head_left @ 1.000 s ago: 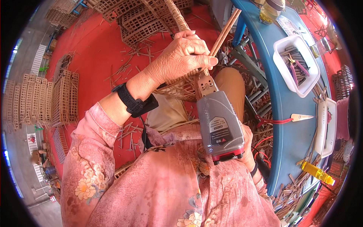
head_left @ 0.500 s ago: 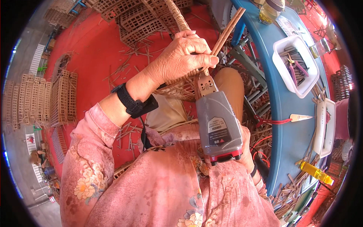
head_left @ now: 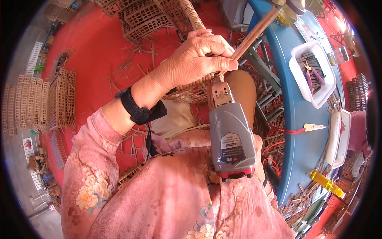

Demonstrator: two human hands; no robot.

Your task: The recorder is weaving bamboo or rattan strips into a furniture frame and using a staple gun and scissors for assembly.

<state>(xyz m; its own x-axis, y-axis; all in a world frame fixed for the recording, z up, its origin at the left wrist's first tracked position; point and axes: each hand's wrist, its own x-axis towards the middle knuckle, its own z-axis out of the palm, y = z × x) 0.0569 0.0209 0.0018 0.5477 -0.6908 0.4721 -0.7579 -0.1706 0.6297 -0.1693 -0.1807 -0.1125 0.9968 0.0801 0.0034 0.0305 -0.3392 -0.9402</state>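
My left hand (head_left: 199, 57) is closed, thumb against fingers, on a brown wicker strip (head_left: 258, 32) that slants up to the right. The same hand lies over a wrapped wicker handle (head_left: 191, 15), which runs up past its knuckles. Below it, part of a woven basket (head_left: 187, 95) shows over my lap. A grey-and-red nail gun (head_left: 232, 137) points away from me, its metal nose (head_left: 222, 95) just under my left thumb, close to the strip's lower end. Whether they touch I cannot tell. My right hand (head_left: 259, 153) grips the nail gun from behind, mostly hidden by its body.
On the right stands a blue table (head_left: 292, 139) bearing a white tray (head_left: 296, 73) with pliers (head_left: 309, 77), a second white tray (head_left: 332, 147), an awl (head_left: 314, 127) and a yellow bottle (head_left: 328, 184). Stacked wicker panels (head_left: 61, 99) and scattered strips lie on the red floor (head_left: 99, 63).
The wicker strip's upper end has swung right and tilts lower. My left hand has shifted slightly right, and the nail gun sits a little lower in view, its nose slightly farther from the thumb.
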